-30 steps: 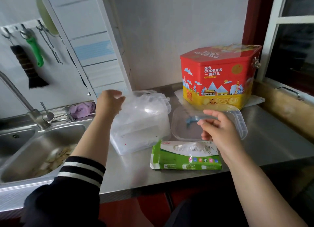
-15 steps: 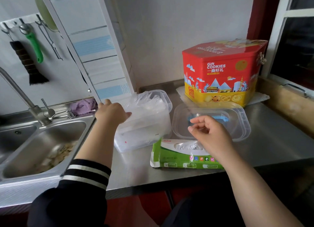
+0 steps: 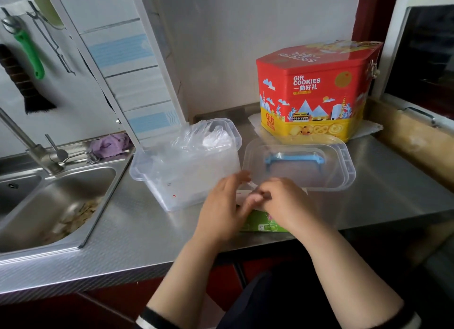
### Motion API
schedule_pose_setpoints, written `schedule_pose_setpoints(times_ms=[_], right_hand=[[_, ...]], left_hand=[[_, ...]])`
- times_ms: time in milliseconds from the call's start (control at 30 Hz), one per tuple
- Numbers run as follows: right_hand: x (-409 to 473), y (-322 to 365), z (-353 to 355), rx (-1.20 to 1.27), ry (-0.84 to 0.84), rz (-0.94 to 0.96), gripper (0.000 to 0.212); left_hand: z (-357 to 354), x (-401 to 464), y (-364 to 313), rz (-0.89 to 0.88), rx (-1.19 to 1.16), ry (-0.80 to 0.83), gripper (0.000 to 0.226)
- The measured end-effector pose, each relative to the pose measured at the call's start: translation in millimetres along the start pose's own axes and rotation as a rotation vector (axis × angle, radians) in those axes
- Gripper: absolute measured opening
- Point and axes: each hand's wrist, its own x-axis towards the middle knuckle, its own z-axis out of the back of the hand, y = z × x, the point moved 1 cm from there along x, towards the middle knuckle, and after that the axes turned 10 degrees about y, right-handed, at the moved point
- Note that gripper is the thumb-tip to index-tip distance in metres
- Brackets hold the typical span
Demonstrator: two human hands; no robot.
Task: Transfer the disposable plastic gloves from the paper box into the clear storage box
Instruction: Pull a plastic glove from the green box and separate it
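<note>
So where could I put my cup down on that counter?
There's bare steel between the sink and the clear storage box, along the front edge. More lies right of the lid, below the cookie tin. It's crowded in the middle, where both hands work at the paper box.

Steel counter [image 3: 137,232]: clear storage box [image 3: 172,181], lid [image 3: 298,165] (upturned), cookie tin [image 3: 314,92], paper box [image 3: 260,221].
</note>
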Motion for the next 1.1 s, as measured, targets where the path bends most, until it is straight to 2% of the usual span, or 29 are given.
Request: schedule_pose_setpoints(times_ms=[67,133,300,533,600,667,700,733,767,833,900,1000,1100], right_hand=[[-0.3,0.6,-1.3,0.004,-0.02,-0.006,0.008],[-1.5,1.6,-3.4,-0.006,-0.05,0.012,0.011],[-6.5,-4.0,-5.5,0.127,-0.14,-0.03,0.012],[-11.2,-10.6,-6.4,0.561,-0.302,0.006,0.023],[-9.9,-10.2,-3.8,0.595,-0.223,0.011,0.009],[-6.4,-10.2,-3.7,0.451,-0.086,-0.025,0.024],[-5.8,-7.9,-3.6,0.365,-0.047,-0.046,0.021],[-4.9,-4.7,-3.3,0.342,-0.05,-0.053,0.01],[-5.8,-1.2,-2.5,0.345,-0.061,-0.057,0.009],[-5.9,1.6,0.5,0.486,-0.099,-0.042,0.017],[-6.3,4.3,10.1,0.747,-0.162,-0.004,0.017],[-11.5,11.8,28.0,1.124,-0.299,0.092,0.002],[-20.0,22.3,46.8,1.291,-0.449,0.246,0.019]], left_hand=[[-17.1,-5.9,11.2,0.056,-0.005,0.094,0.075],[-24.1,-7.9,13.1,0.065,0.042,0.092,0.083],[-24.0,-7.6,11.7,0.107,0.014,0.049,0.092],[-21.4,-8.1,8.6,0.161,-0.042,0.051,0.092],[-22.4,-7.8,9.4,0.167,-0.051,0.055,0.092],[-23.5,-7.8,10.2,0.178,-0.06,0.059,0.093],[-24.2,-8.3,10.9,0.178,-0.061,0.061,0.093],[-24.5,-8.6,11.0,0.175,-0.062,0.063,0.093],[-24.4,-8.8,10.3,0.17,-0.057,0.065,0.093],[-24.3,-9.0,8.7,0.16,-0.024,0.068,0.091],[-25.4,-8.7,9.2,0.175,0.015,0.065,0.085],[-27.1,-8.5,13.5,0.171,0.002,0.073,0.08],[-27.7,-7.8,13.7,0.16,0.006,0.083,0.08]])
